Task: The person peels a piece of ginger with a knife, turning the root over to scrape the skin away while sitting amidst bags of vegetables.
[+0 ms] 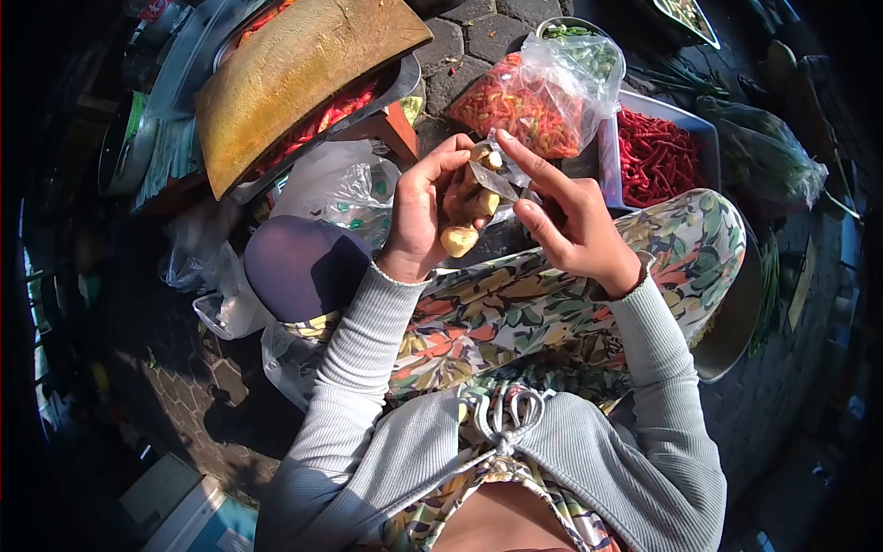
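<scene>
A knobbly piece of ginger (pixel 460 241), with brown skin and pale yellow peeled parts, is held in my left hand (pixel 414 212), whose fingers curl around its far side. My right hand (pixel 578 225) grips a small knife, with the index finger stretched forward and the thumb below. The knife's dark grey blade (pixel 494 180) lies across the ginger; its handle is mostly hidden by my fingers. Both hands are raised above my patterned trouser leg (pixel 515 304).
A worn wooden cutting board (pixel 303 87) covers a container of red chillies at the upper left. Ahead sit a plastic bag of orange-red chillies (pixel 515 106) and a white tray (pixel 608 156) of red chillies. Plastic bags (pixel 336 184) lie by my left knee. Bagged greens (pixel 763 147) are at right.
</scene>
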`<state>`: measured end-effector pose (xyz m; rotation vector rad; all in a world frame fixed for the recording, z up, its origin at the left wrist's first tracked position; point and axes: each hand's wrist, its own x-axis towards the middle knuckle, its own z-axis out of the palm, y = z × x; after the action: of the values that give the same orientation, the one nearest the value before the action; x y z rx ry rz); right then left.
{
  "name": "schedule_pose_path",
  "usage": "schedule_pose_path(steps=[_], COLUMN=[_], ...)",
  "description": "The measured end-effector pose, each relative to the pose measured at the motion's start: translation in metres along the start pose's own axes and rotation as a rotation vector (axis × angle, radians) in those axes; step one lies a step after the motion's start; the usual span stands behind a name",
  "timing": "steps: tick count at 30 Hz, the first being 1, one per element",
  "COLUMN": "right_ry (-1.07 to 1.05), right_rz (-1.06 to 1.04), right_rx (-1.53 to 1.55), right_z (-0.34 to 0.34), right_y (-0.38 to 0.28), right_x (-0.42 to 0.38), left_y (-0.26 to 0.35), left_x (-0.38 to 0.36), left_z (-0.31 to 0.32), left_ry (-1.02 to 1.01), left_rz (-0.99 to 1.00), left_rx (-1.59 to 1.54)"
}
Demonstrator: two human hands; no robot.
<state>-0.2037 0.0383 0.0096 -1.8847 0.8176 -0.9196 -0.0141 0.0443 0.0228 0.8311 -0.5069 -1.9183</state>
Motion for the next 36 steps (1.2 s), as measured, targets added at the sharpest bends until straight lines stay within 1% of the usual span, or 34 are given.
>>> schedule_pose_path(steps=[2,4,7,10,11,13,16,21,24,26,27,29,30,31,33,34,35,36], right_ry=[0.015,0.035,0.065,0.022,0.023,0.068,0.107,0.171,0.246,0.243,0.321,0.312,0.268,0.266,0.21,0.213,0.212,0.244], right_rz=[-0.039,-0.073,-0.083,-0.034,-0.031,-0.039,-0.037,-0.037,-0.064,0.001,0.005,0.163,0.206,0.201,0.335,0.327,0.325,0.276], right_rx=[0.014,0.018,0.021,-0.032,-0.032,-0.017,0.017,0.051,0.081,0.035,0.114,0.279,0.267,0.266,0.5,0.464,0.466,0.437], right_z=[0.002,0.003,0.005,0.001,0.003,0.006,0.009,0.016,0.02,0.019,0.021,0.014,0.01,0.006,0.003,0.003,0.005,0.006], right_y=[0.003,0.004,0.003,0.002,0.003,0.007,0.003,0.0,0.001,0.003,0.005,-0.001,0.0,0.0,0.0,-0.001,-0.003,-0.007], right_x=[0.0,0.001,0.002,0.001,0.0,-0.001,-0.001,-0.001,-0.001,-0.001,0.003,0.003,0.002,0.001,0.001,0.001,0.002,0.003], left_y=[-0.001,-0.004,-0.006,-0.005,-0.005,-0.003,-0.006,-0.006,-0.006,-0.008,-0.01,-0.015,-0.016,-0.016,-0.013,-0.013,-0.013,-0.012], left_x=[0.0,0.002,0.002,0.003,0.002,0.0,0.0,0.0,-0.001,-0.001,-0.002,-0.007,-0.005,-0.001,0.003,0.002,0.002,0.003], left_z=[0.0,-0.003,-0.002,-0.006,-0.005,-0.001,0.001,0.004,0.006,0.007,0.009,0.017,0.015,0.009,0.0,0.001,0.0,-0.001], left_ry=[0.006,-0.061,-0.051,-0.103,-0.102,-0.031,-0.019,-0.009,-0.009,0.017,-0.023,0.052,0.076,0.032,-0.087,-0.02,-0.018,-0.025], left_rz=[-0.025,0.006,0.008,0.034,0.031,0.049,0.086,0.085,0.082,0.102,0.117,0.075,0.062,0.081,0.131,0.15,0.152,0.165], left_rx=[0.028,-0.001,-0.04,0.024,0.024,0.098,0.066,0.049,0.024,0.121,0.182,0.198,0.145,0.094,-0.029,-0.005,-0.004,0.039])
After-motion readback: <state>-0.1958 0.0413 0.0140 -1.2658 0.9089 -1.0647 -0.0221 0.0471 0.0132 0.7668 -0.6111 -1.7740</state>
